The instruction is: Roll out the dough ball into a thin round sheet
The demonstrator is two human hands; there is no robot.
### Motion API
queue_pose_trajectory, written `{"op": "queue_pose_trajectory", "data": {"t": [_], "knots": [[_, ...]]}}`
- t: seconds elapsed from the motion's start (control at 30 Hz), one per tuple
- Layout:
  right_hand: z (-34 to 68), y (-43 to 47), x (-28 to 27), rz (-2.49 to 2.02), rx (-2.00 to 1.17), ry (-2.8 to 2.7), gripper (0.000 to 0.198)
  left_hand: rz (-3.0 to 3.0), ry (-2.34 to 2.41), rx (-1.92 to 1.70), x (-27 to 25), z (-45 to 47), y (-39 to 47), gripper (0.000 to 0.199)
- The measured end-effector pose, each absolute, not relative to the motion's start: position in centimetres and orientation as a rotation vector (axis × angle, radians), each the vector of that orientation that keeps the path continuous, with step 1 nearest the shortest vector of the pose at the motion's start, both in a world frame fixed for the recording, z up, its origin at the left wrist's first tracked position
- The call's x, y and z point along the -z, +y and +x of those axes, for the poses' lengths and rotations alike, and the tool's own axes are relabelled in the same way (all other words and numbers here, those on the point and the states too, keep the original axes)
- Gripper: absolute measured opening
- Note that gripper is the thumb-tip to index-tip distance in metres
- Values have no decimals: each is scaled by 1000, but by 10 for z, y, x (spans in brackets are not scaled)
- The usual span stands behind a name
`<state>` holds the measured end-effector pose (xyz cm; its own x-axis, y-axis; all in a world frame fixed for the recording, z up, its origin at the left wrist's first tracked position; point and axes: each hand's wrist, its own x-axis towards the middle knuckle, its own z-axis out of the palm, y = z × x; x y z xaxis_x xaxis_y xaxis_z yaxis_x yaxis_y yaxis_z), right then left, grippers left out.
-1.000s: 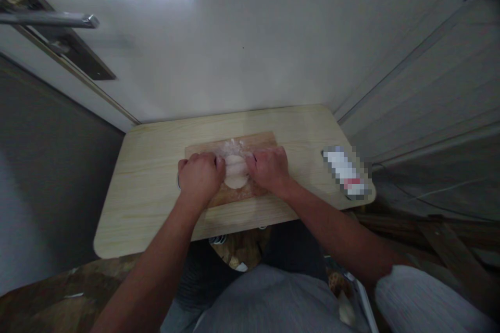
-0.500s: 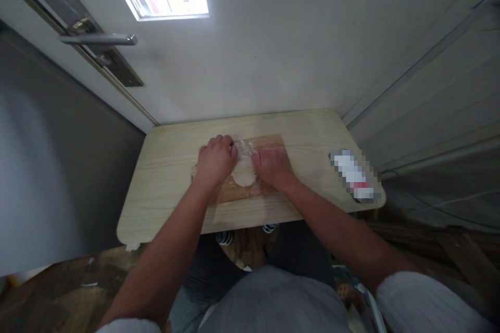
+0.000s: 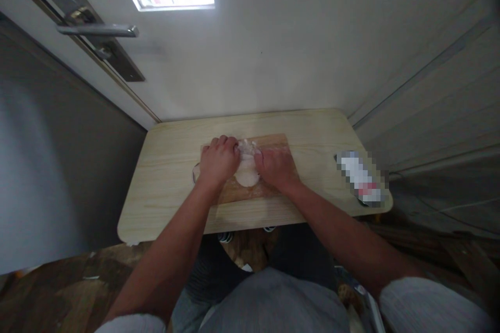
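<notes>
the dough [image 3: 247, 179], pale and rounded, lies on the board [image 3: 275, 140] between the two hands. the left hand [image 3: 220, 161] is at its left and the right hand [image 3: 276, 168] at its right, apart from each other, fingers curled. a pale band crosses the dough between the thumbs; i cannot tell whether either hand is clamped on it. the board rests on the table [image 3: 158, 182]. a pixelated phone [image 3: 360, 179] lies near the table's right end, well apart from the hands.
</notes>
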<state>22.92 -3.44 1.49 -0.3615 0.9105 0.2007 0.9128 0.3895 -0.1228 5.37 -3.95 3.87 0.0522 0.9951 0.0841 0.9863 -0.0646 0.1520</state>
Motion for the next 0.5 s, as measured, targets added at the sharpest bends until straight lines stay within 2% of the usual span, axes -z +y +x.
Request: {"op": "queue_pose_trajectory", "data": {"t": [0.5], "knots": [[227, -36, -25, -1670, -22, -2393, 51, 2271, 2117, -322, -45, 54, -42, 34]]}}
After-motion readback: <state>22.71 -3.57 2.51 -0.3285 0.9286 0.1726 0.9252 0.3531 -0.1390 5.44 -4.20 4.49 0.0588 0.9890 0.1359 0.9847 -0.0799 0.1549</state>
